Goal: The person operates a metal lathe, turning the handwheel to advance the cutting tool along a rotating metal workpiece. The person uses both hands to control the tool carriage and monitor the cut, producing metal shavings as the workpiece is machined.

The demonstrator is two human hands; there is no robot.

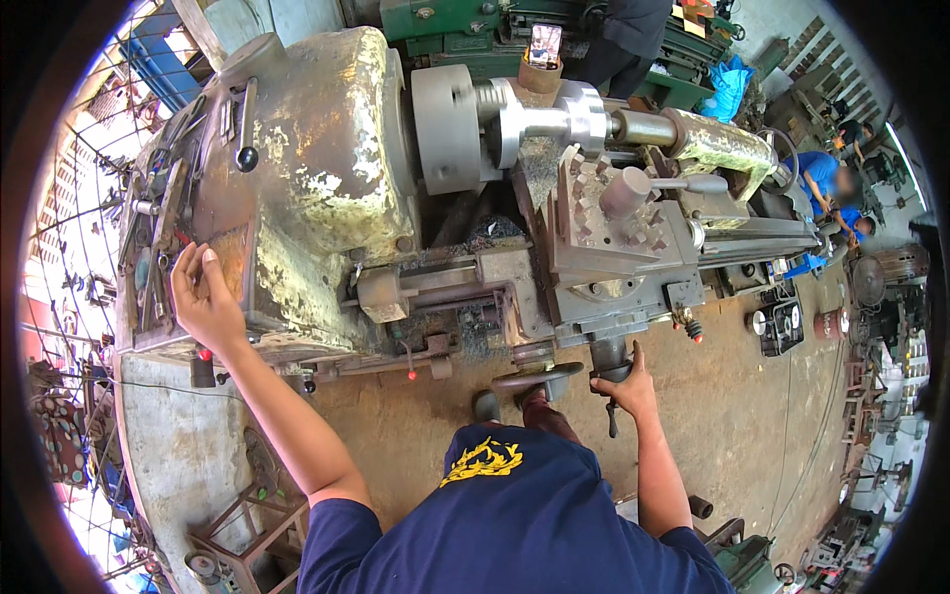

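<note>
My left hand (210,302) is raised at the left end of the lathe's worn headstock (332,148), beside a ledge of loose hand tools (158,247). Its fingers are apart and slightly bent, with nothing visible in them. Lower right, my right hand (630,384) grips the dark round cross-slide handle (611,368) at the front of the carriage. Above it sits the tool post (625,193) with its clamping lever. A shiny metal shaft with thick flanges (542,121) spans from the chuck (445,129) to the tailstock (727,148).
A larger handwheel (537,375) stands out in front of my legs. Metal chips (475,332) lie under the bed. A phone (544,46) stands on a round block behind the shaft. One person (633,40) stands beyond the lathe; others in blue (819,178) are at far right.
</note>
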